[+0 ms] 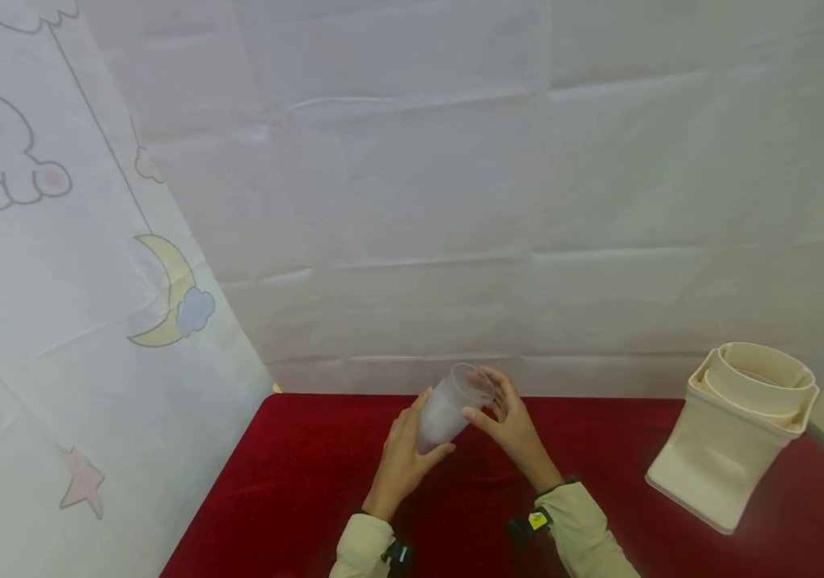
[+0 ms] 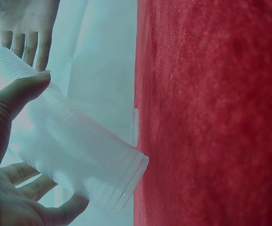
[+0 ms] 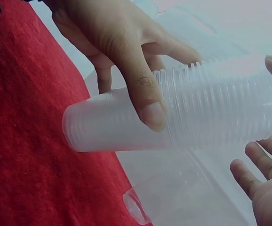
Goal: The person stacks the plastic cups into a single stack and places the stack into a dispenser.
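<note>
A stack of clear plastic cups (image 1: pixel 437 423) is held tilted over the red table, its rims toward the upper right in the head view. My left hand (image 1: pixel 403 459) grips it near the base end, thumb on one side and fingers on the other. The nested rims show as close ridges on the stack (image 3: pixel 216 103) in the right wrist view. My right hand (image 1: pixel 516 429) is at the rim end, thumb and fingers spread around it. Another clear cup (image 2: pixel 135 128) stands low behind the stack, at the table's far side, mostly hidden in the head view.
A cream plastic container (image 1: pixel 723 457) with a round ring-shaped part (image 1: pixel 766 377) in its top stands at the right of the table. Red cloth (image 1: pixel 296 482) covers the table. A pale fabric backdrop (image 1: pixel 412 201) rises right behind its back edge, with another on the left.
</note>
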Motion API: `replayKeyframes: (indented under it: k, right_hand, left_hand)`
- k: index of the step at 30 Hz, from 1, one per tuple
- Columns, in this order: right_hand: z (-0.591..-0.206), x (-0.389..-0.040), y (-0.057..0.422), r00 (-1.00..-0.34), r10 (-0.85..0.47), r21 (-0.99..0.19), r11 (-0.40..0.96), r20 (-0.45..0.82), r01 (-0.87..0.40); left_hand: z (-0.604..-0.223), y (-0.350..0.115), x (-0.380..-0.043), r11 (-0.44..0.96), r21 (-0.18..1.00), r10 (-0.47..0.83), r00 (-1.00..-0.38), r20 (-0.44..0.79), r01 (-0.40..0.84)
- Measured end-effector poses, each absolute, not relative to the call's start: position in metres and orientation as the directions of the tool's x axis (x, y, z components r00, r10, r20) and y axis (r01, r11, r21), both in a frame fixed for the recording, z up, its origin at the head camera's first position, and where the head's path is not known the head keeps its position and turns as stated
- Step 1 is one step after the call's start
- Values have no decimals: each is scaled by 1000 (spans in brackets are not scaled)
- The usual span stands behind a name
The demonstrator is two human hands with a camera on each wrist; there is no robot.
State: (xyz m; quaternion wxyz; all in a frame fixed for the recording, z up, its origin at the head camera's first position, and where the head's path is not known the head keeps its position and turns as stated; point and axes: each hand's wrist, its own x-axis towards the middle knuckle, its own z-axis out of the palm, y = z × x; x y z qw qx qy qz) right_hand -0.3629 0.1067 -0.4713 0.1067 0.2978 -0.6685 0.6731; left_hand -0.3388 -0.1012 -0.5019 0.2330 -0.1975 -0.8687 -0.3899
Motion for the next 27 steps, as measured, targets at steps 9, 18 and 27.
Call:
replayKeyframes:
  k: [9,18,27]
  right_hand:
    - [-473,-363,106,-827,-278,-868,-53,488,-494]
    - [-475,-365,105,-825,-285,-866,-42,488,-498]
    - [-478,-366,104,-839,-286,-873,19,463,-488]
  left_hand:
    - [-503,-101,-340,626,585,160,-819,551,516]
    - [-503,-101,-340,625,594,159,-827,538,507]
    - [-503,-102,-340,621,595,161,-826,541,511]
